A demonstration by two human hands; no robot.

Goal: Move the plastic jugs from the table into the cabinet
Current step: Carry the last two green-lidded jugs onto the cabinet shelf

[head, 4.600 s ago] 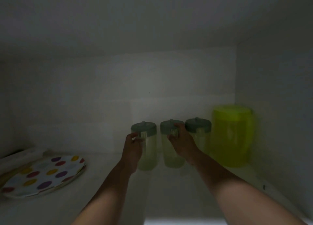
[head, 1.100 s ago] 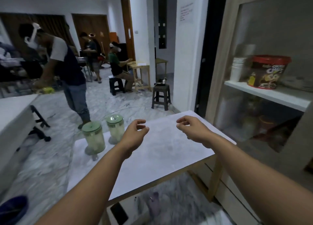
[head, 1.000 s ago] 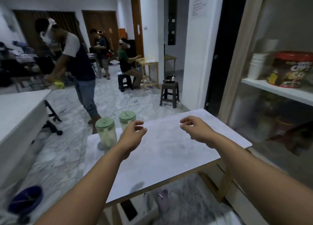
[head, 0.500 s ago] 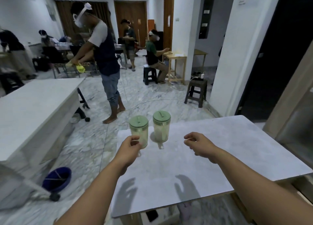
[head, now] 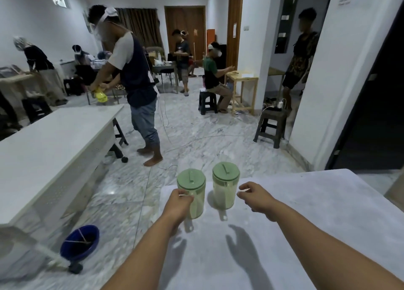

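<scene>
Two translucent plastic jugs with green lids stand side by side at the far left corner of the white table (head: 306,213). My left hand (head: 178,206) is closed around the handle side of the left jug (head: 194,195), which rests on the table. My right hand (head: 255,196) hovers just right of the right jug (head: 225,187) with its fingers curled and apart, touching nothing. A sliver of the cabinet's wooden frame (head: 396,186) shows at the right edge; its shelves are out of view.
A long white table (head: 43,145) stands to the left, with a blue basin (head: 79,241) on the floor beside it. A person (head: 135,82) stands beyond the jugs. Cables cross the marble floor. A dark stool (head: 271,123) sits by the white pillar.
My view has swung left from the cabinet to the table. Both hands have moved forward to the jugs, and my left hand has closed on the left jug's handle.
</scene>
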